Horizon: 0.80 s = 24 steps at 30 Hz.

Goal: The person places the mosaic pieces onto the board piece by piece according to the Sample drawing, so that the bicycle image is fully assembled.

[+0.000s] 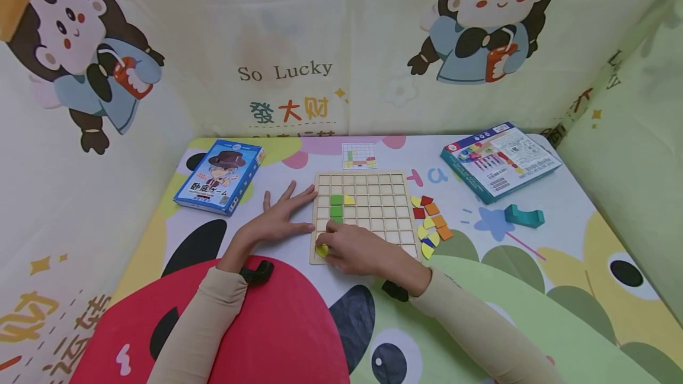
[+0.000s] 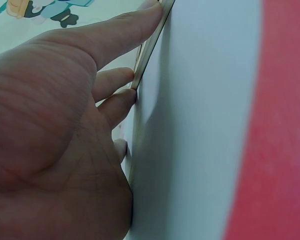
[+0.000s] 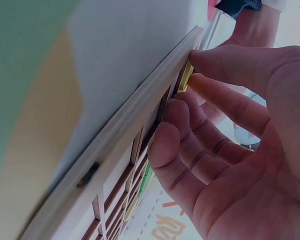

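Observation:
A wooden grid board (image 1: 368, 178) lies on the table with green square tiles (image 1: 336, 211) in a column and a yellow tile (image 1: 349, 200) beside the top one. My left hand (image 1: 277, 218) is spread flat at the board's left side, its thumb and fingertips touching the edge. Over the board's near left corner, my right hand (image 1: 354, 248) pinches a yellow rounded tile (image 1: 322, 250) between thumb and index finger. In the right wrist view that yellow tile (image 3: 185, 80) sits at a corner cell, the other fingers curled over the grid.
Loose red, orange, yellow and blue tiles (image 1: 431, 225) lie right of the board. A pattern card (image 1: 359, 156) is behind it. A blue box (image 1: 219, 176) stands at left, a teal-edged box (image 1: 501, 160) at back right, and a teal curved block (image 1: 524, 216) in front of that.

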Each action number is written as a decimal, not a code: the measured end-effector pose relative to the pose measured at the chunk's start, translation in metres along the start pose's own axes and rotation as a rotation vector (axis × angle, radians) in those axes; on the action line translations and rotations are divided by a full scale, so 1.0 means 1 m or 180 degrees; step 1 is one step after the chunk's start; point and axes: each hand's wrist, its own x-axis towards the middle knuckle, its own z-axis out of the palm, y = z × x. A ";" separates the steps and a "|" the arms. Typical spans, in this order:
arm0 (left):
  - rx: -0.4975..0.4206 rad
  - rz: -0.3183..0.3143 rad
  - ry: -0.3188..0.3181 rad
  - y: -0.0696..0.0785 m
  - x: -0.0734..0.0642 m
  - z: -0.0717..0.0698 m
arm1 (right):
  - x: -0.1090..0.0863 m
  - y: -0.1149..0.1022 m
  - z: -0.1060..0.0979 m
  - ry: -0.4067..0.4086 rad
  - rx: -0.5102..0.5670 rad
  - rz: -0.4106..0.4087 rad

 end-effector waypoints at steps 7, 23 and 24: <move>-0.0005 -0.0010 0.0000 -0.002 0.001 0.001 | -0.008 0.003 -0.004 0.0102 0.0152 -0.0011; -0.0037 0.0009 0.0035 -0.001 0.000 0.001 | -0.066 0.040 -0.015 0.0443 0.0409 0.0287; -0.0044 0.0015 0.0035 -0.002 0.000 0.001 | -0.070 0.043 -0.016 0.0475 0.0418 0.0294</move>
